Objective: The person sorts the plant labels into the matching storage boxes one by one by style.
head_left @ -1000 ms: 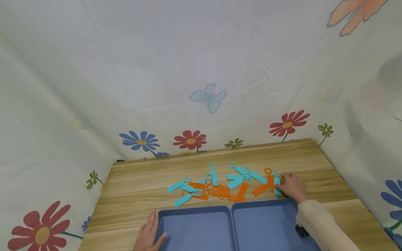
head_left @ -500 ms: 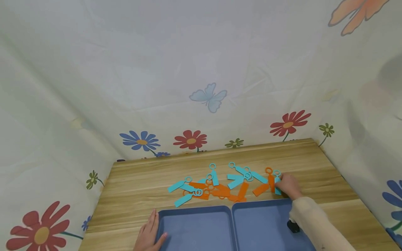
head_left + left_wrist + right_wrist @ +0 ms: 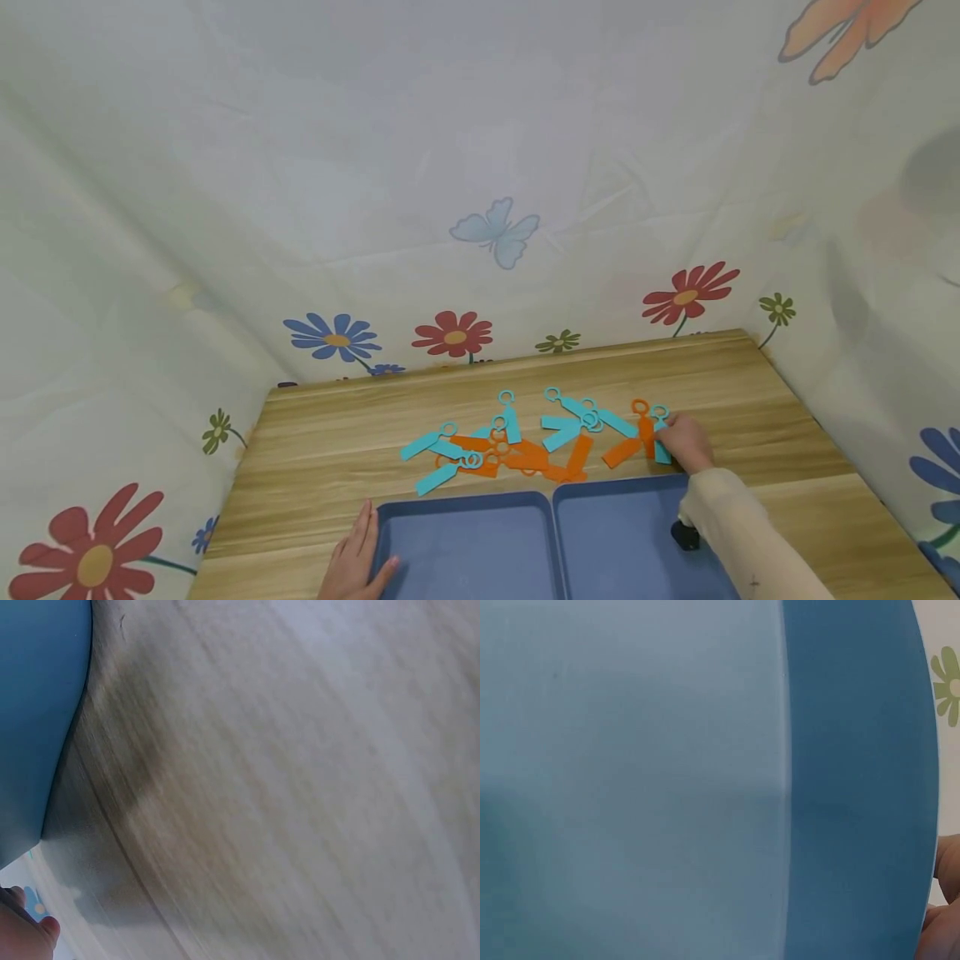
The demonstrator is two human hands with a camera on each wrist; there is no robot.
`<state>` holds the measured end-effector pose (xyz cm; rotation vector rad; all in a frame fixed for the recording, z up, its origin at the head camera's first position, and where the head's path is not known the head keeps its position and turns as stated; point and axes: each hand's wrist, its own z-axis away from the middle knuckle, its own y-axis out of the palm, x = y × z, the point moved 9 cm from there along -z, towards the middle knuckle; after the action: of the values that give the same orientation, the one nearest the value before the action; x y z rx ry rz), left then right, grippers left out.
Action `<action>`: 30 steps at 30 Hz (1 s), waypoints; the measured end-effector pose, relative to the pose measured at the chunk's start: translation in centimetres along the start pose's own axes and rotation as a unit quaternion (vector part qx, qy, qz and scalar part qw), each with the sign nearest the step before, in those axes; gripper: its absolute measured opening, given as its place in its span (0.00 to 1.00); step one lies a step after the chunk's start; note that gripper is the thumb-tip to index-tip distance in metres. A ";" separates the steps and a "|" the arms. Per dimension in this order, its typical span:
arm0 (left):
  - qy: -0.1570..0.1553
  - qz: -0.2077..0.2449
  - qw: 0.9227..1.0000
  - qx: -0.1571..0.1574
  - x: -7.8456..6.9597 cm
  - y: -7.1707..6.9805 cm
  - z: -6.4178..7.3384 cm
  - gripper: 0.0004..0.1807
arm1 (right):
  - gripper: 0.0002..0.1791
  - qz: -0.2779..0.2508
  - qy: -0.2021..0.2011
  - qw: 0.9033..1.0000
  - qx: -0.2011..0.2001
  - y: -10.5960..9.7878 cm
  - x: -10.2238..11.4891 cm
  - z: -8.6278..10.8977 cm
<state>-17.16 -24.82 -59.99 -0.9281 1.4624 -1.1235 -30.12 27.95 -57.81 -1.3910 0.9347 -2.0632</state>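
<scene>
Right hand on a flat, ring-ended turquoise tag

The tag lies on the wood-grain desk, right of the frame's centre, just beside an upright orange ring-ended tag. The right fingers bend over it; whether they pinch or only touch, I cannot tell. The left hand, bottom centre-left, lies flat, its fingers straight and its thumb spread over the rim of the left shallow blue tray.

No tags show in the visible parts of that tray or the right shallow blue tray, so the work looks barely begun, with the overlapping turquoise and orange tags all left.

Bare wood runs above the tags and right of the right hand; below, the trays' raised far rims sit close.
</scene>
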 end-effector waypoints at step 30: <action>-0.007 0.009 1.000 0.012 0.2 0.3 -0.1 0.45 | 0.15 -0.278 0.050 0.955 0.092 -0.6 1.0 -0.2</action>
<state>-17.28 -24.86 -60.37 -0.9014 1.4403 -1.1170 -30.71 27.68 -56.75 -1.5864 0.3870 -2.5691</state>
